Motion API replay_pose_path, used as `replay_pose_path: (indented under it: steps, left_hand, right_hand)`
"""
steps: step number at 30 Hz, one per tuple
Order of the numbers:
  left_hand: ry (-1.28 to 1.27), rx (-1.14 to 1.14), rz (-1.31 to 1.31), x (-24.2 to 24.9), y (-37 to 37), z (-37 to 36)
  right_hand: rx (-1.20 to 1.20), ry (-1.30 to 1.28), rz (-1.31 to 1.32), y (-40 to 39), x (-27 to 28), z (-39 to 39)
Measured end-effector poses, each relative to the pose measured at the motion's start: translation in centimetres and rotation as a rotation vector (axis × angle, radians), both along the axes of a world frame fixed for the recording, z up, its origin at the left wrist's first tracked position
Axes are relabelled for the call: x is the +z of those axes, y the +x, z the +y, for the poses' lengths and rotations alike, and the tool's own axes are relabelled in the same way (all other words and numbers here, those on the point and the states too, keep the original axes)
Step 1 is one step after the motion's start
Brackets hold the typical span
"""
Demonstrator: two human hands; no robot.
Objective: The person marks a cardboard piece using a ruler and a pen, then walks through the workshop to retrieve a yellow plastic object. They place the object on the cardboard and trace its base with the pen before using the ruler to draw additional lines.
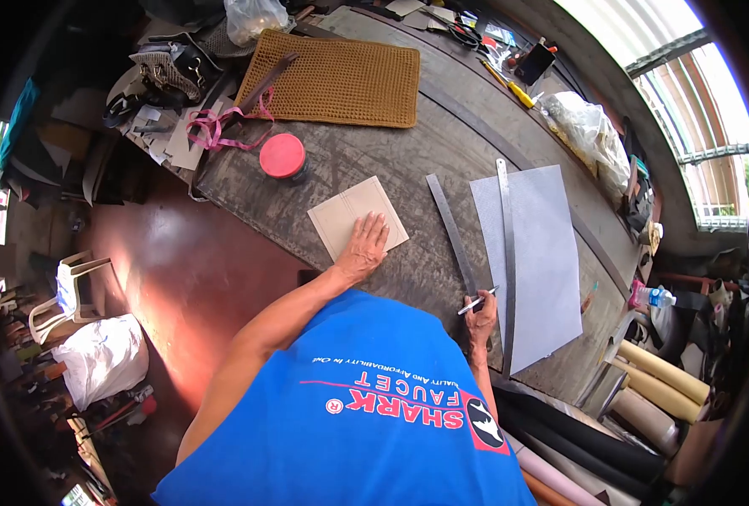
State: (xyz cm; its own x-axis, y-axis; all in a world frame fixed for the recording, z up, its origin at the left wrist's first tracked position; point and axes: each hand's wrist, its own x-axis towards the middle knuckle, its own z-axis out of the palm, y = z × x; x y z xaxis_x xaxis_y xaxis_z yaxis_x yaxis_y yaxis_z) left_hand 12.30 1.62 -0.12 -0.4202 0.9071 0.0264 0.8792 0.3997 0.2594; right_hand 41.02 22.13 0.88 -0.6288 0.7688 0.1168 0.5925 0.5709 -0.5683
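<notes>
My left hand (pixel 363 250) lies flat with fingers stretched out over a square tan card (pixel 339 216), which has thin lines drawn along its edges. In my right hand (pixel 482 320), the fingers close round a slim silver-white pen (pixel 477 301). That hand is at the lower end of a dark flat strip (pixel 450 221) on the worn table. Just right of it, a long metal ruler (pixel 507 244) lies across a light grey sheet (pixel 547 253). Beyond the card stands a jar with a red lid (pixel 282 156).
A brown woven panel (pixel 349 83) lies on the table (pixel 391 152) at the back, beside pink ribbon (pixel 210 128). Yellow-handled tools (pixel 519 94) and a plastic bag (pixel 590 139) line the far edge. Rolls of material (pixel 665 371) lie at right; a chair (pixel 69 291) stands at left.
</notes>
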Motion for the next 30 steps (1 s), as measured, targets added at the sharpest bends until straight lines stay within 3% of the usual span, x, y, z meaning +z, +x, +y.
replay_pose_path:
  steps: [2,5,6,8,10,13,14,16,21,28,30]
  left_hand:
    - [-0.047,-0.083,0.044,0.2,-1.2,-1.1]
    - [-0.118,-0.404,0.129,0.3,-3.8,-3.8]
    - [-0.124,-0.427,0.126,1.3,-4.1,-4.6]
    - [0.004,-0.375,-0.205,4.3,-4.5,-5.8]
    - [0.061,-0.321,-0.226,3.4,-4.3,-7.2]
    - [0.260,0.258,-0.130,1.4,-4.3,-8.8]
    - [0.259,0.255,-0.129,0.8,-4.5,-9.2]
    - [0.220,0.557,-0.013,0.2,-5.1,-9.9]
    - [0.112,0.607,0.047,-1.4,-6.0,-11.5]
    - [0.138,0.544,0.135,-1.9,-5.7,-11.8]
    - [0.150,0.541,0.139,-1.8,-5.7,-11.7]
  right_hand:
    - [-0.056,-0.050,-0.003,-0.5,0.4,-0.6]
    - [-0.067,-0.021,0.001,-0.6,0.3,-1.3]
    - [-0.032,0.070,-0.020,-1.0,0.9,-1.7]
    - [-0.022,0.126,-0.069,-1.0,0.7,-2.2]
    - [-0.057,0.154,-0.045,-1.3,0.8,-2.8]
    - [-0.094,0.204,-0.048,-1.3,0.7,-3.5]
    - [-0.108,0.221,-0.080,-1.3,0.7,-3.6]
    - [-0.121,0.256,-0.074,-1.4,0.3,-4.0]
    - [-0.085,0.308,0.048,-3.3,0.4,-4.3]
    - [0.084,0.147,0.149,-8.4,1.8,-5.6]
    - [0.252,0.304,0.119,-9.4,1.0,-5.7]
